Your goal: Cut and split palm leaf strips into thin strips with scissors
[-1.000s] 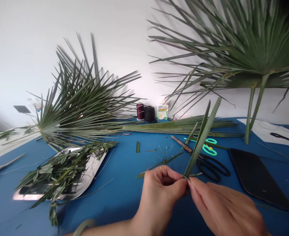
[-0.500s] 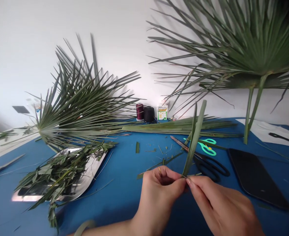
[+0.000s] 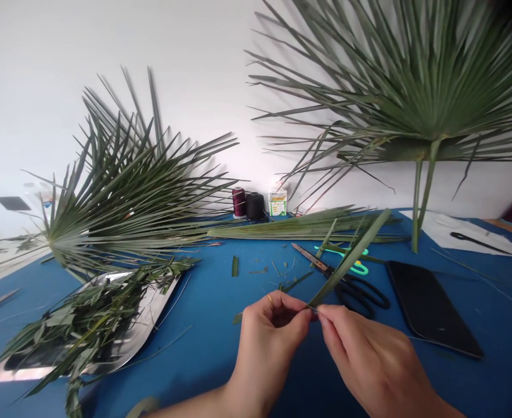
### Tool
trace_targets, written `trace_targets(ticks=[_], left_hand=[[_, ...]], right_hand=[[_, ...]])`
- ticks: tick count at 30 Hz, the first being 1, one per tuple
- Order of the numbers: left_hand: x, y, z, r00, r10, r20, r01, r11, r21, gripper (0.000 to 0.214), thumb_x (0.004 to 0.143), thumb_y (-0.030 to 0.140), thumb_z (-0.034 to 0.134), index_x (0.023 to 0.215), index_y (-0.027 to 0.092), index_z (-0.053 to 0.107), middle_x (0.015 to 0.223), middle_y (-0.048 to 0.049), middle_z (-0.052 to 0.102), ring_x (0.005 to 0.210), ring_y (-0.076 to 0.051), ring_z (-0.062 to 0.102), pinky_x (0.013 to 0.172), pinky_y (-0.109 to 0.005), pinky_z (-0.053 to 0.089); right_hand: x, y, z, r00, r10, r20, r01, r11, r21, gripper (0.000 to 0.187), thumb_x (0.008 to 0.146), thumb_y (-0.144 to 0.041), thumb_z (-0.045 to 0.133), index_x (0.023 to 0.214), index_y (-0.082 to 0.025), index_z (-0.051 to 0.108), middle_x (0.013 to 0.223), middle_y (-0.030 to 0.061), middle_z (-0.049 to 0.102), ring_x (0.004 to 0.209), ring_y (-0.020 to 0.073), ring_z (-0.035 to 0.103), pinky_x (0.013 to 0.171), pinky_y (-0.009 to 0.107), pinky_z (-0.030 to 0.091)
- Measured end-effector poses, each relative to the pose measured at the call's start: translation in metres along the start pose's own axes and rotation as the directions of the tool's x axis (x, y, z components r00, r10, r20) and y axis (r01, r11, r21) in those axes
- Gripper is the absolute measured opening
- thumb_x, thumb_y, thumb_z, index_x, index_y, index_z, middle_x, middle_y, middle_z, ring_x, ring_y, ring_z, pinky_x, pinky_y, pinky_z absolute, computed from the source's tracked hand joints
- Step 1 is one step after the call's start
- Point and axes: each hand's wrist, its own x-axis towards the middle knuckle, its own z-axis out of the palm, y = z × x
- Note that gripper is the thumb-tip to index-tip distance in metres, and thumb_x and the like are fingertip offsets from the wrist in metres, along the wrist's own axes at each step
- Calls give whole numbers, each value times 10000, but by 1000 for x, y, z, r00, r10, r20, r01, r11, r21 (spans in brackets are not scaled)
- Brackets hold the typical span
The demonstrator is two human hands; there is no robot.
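Observation:
My left hand (image 3: 271, 337) and my right hand (image 3: 369, 360) meet above the blue table (image 3: 212, 342), both pinching the base of a long green palm leaf strip (image 3: 347, 261). The strip slants up and to the right from my fingertips. A ring sits on a finger of my left hand. Just behind the strip lie black-handled scissors (image 3: 360, 290) and a pair with turquoise handles (image 3: 358, 266).
A metal tray (image 3: 147, 307) heaped with leaf cuttings sits at the left. Fan palm fronds stand at left (image 3: 121, 197) and right (image 3: 413, 98). Thread spools (image 3: 247, 204) and a small box (image 3: 277, 203) stand by the wall. Cut leaf strips (image 3: 299, 226), a black tray (image 3: 430, 307), white paper (image 3: 469, 235).
The leaf strip has swung from nearly upright to a lower slant toward the right. My hands stayed pinched on its base, and the view shifted slightly to the right.

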Motion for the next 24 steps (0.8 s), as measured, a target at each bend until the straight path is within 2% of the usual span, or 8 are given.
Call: trace_targets(ticks=[11,18,24], left_hand=[[-3,-2,3,999,32,-32,-29,996,86,79,621,173,658,584,149,593,568,7,604,545,-104,524,529,-210,411],[-3,1,6,998,-5,-65,5,1000,-3,100,580,151,672,562,146,573,553,16,593,525,-92,514,522,-203,409],[-1,3,5,999,-43,-12,42,997,-59,126,578,133,681,552,140,558,542,25,580,514,-74,492,513,-186,388]], right_hand=[[-4,-2,3,997,-44,-69,45,999,15,183,856,-94,451,743,-138,587,549,-9,623,440,102,602,461,238,411],[-4,-3,6,997,-42,-63,45,998,47,173,855,-86,446,762,-133,584,523,-20,593,422,92,571,451,231,416],[-2,2,3,996,-42,-81,45,998,40,134,842,-85,485,787,-134,596,555,-5,627,445,103,595,482,237,427]])
